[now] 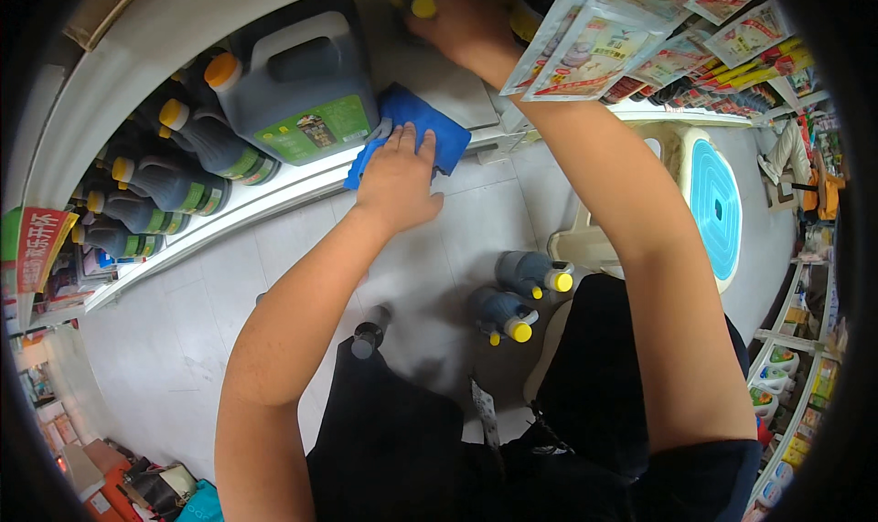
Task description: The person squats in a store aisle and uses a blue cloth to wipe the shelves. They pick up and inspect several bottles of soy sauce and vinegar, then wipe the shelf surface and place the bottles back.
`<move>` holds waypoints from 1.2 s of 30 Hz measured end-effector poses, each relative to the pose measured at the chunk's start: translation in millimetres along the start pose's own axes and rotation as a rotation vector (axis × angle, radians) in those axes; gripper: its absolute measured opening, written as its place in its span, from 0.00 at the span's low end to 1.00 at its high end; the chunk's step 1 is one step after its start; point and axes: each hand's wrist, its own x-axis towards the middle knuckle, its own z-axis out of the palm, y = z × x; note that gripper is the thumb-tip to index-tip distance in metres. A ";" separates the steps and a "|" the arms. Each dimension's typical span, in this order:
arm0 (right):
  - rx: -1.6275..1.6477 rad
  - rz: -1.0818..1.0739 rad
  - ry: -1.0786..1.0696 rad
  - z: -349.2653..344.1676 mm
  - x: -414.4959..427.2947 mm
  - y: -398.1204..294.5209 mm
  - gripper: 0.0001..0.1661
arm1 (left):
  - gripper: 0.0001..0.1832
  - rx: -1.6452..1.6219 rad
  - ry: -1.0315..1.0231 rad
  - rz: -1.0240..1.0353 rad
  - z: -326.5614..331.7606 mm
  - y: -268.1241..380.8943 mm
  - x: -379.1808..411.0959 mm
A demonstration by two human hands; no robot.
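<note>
My left hand point(400, 182) presses a blue cloth point(439, 128) onto the front edge of a white shelf point(302, 179), its fingers spread over the folds. Just left of the cloth stands a large dark plastic jug point(302, 76) with an orange cap, a handle and a green label. Deep in the shelf, my right hand point(466, 28) closes around a bottle with a yellow cap point(424, 6). Shadow hides most of that bottle, and hanging packets point(583, 49) cover part of the right wrist.
Several dark bottles point(206, 138) line the shelf at left. On the floor point(446, 227) stand two yellow-capped jugs point(528, 272) and a dark bottle point(372, 330) by my knees. A cream stool with a blue top point(717, 206) is at right. Bags point(158, 484) lie lower left.
</note>
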 end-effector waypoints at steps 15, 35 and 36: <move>0.007 -0.054 -0.548 -142.6 -144.4 -43.6 0.19 | 0.48 0.020 -0.061 -0.035 -8.0 -0.8 -2.9; -0.286 0.005 -1.142 -86.0 -252.3 50.2 0.17 | 0.51 0.031 -0.080 -0.035 -6.6 4.0 -3.7; -0.293 0.006 -1.157 -87.1 -251.9 51.2 0.17 | 0.51 0.032 -0.087 -0.042 -8.1 6.3 -2.3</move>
